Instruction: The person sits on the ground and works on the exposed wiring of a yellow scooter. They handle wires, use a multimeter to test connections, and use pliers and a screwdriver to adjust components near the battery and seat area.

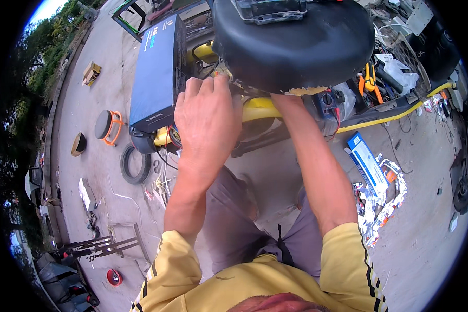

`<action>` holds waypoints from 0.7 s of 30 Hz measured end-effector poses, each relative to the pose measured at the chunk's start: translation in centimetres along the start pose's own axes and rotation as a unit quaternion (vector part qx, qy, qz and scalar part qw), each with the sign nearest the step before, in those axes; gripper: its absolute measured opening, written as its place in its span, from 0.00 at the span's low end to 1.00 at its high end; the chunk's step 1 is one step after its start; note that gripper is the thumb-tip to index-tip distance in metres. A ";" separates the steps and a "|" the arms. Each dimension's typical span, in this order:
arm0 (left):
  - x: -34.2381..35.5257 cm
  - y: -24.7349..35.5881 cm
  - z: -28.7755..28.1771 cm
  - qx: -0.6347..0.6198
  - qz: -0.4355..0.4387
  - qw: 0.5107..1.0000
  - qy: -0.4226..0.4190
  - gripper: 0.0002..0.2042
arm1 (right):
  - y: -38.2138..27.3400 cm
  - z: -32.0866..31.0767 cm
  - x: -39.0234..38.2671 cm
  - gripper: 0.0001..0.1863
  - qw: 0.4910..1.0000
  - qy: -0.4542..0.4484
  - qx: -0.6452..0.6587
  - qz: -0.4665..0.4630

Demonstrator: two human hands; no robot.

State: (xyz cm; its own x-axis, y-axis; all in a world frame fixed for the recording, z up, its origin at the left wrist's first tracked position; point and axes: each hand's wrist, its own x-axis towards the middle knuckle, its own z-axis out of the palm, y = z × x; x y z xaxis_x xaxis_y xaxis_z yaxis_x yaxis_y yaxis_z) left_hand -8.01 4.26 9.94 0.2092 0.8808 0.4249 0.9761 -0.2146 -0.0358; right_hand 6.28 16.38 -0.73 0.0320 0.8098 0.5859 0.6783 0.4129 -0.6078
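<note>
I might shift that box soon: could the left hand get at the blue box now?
Probably yes: the left hand is right beside the blue box, with nothing visible blocking it.

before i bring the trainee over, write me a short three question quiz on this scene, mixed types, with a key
1. Multiple choice: beneath which thing does the right forearm disappear?
a) the blue-and-white carton
b) the black seat
c) the red bowl

2. True or false: the large blue box is to the left of the left hand.

3. Fill the blank: the loose tyre lies on the ____.

Key: 1. b; 2. true; 3. ground.
</note>
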 end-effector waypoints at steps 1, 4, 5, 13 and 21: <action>0.0 0.0 -0.1 -0.014 -0.007 1.000 0.015 0.21 | -0.1 0.1 0.2 0.17 1.000 0.000 0.000 -0.001; 0.2 0.2 -0.3 -0.064 -0.032 0.996 0.055 0.18 | -0.3 0.1 0.3 0.16 1.000 0.001 0.002 -0.002; 0.4 0.2 -0.5 -0.081 -0.053 0.994 0.044 0.17 | -0.3 0.0 0.3 0.16 1.000 0.000 0.005 -0.002; 0.6 0.6 -1.0 -0.116 -0.089 0.987 0.069 0.13 | -0.6 -0.2 0.5 0.16 1.000 0.004 0.011 -0.007; -0.7 0.9 -0.8 -0.135 -0.074 0.983 0.097 0.13 | -0.1 -0.4 0.2 0.15 1.000 0.002 0.009 -0.016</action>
State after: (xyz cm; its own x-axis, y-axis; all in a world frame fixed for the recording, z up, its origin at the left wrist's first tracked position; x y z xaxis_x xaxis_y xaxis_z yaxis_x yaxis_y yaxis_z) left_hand -7.33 3.10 10.35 0.0247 0.8189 0.5734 0.9380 -0.2174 0.2700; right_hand 6.49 16.34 -0.34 0.0132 0.7943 0.6073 0.6653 0.4464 -0.5984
